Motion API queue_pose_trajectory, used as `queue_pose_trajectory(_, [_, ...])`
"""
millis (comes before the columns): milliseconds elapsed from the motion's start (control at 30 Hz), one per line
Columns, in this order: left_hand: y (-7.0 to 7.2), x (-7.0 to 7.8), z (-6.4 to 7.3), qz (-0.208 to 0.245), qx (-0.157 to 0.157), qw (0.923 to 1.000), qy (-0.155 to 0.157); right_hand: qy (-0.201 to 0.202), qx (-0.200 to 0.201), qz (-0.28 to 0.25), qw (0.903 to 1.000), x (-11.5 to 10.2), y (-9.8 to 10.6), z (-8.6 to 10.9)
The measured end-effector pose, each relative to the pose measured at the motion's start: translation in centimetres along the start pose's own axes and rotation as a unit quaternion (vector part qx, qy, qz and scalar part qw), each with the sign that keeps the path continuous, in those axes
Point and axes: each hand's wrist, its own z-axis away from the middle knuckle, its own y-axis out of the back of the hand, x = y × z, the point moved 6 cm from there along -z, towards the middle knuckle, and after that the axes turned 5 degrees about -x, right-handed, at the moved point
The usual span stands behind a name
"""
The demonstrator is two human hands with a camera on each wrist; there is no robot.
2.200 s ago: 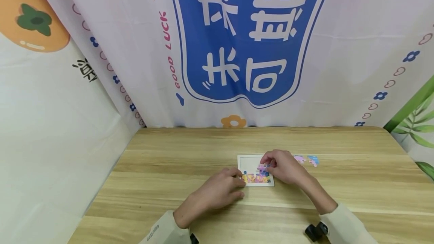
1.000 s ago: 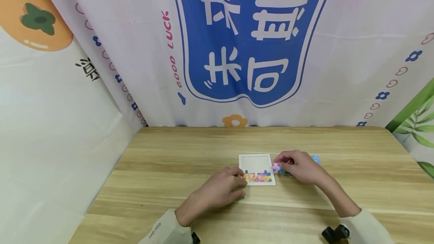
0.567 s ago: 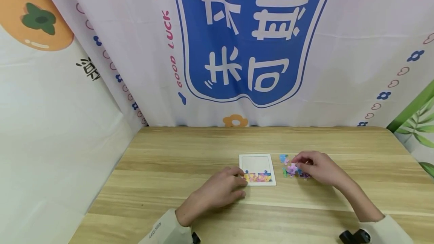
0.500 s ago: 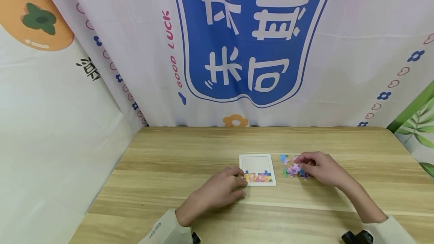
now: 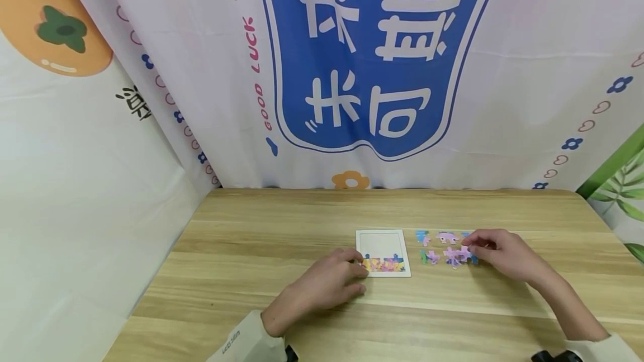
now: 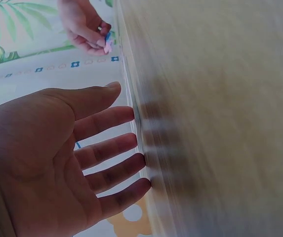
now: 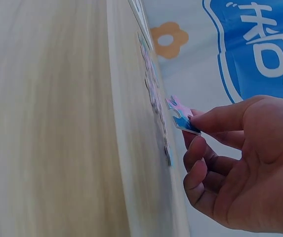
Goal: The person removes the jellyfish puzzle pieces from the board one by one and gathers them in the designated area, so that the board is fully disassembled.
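Pink-blue piece (image 7: 182, 121) pinched in my right hand (image 5: 505, 253), right of centre, left hand (image 5: 329, 278) spread at the tray (image 5: 380, 243); probably the positioning step, next move calls for careful alignment.

Backdrop cloth (image 5: 508, 99): "GOOD LUCK"; its blue shield (image 5: 367, 60): "未来可期"; sleeve (image 5: 246, 342) lettering illegible.

Lower left, the left hand (image 6: 47, 153) extends 4 fingers (image 6: 106, 122); upper left, the right hand (image 6: 82, 24) pinches 1 pink-and-blue piece (image 6: 108, 45).

Head view faces fwd/down over table (image 5: 282, 222); wrist views close-up, both catch R fingers (image 7: 195, 174).
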Motion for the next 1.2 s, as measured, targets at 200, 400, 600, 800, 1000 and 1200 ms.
queue_pose_trajectory(200, [0.0,0.0,0.0,-0.003,0.001,1.0000,-0.003,-0.017,-0.011,0.006,0.9998,1.3,0.5,0.6])
queue_pose_trajectory(400, [0.0,0.0,0.0,-0.001,0.000,1.0000,-0.004,-0.027,-0.010,0.014,0.9995,2.2,0.9,1.0])
queue_pose_trajectory(600, [-0.1,0.0,0.0,0.009,-0.005,0.9999,0.001,-0.022,-0.008,0.023,0.9995,2.3,0.7,0.8])
queue_pose_trajectory(800, [0.0,0.0,0.1,0.012,-0.007,0.9999,0.004,-0.014,-0.001,0.042,0.9990,2.1,0.5,0.6])
queue_pose_trajectory(1000, [-0.1,0.0,0.0,0.013,-0.007,0.9999,0.004,-0.009,-0.005,0.034,0.9994,2.1,0.4,0.6])
queue_pose_trajectory(1200, [-0.2,-0.1,-0.1,0.010,-0.007,0.9999,0.004,-0.009,-0.007,0.034,0.9994,2.1,0.5,0.6])
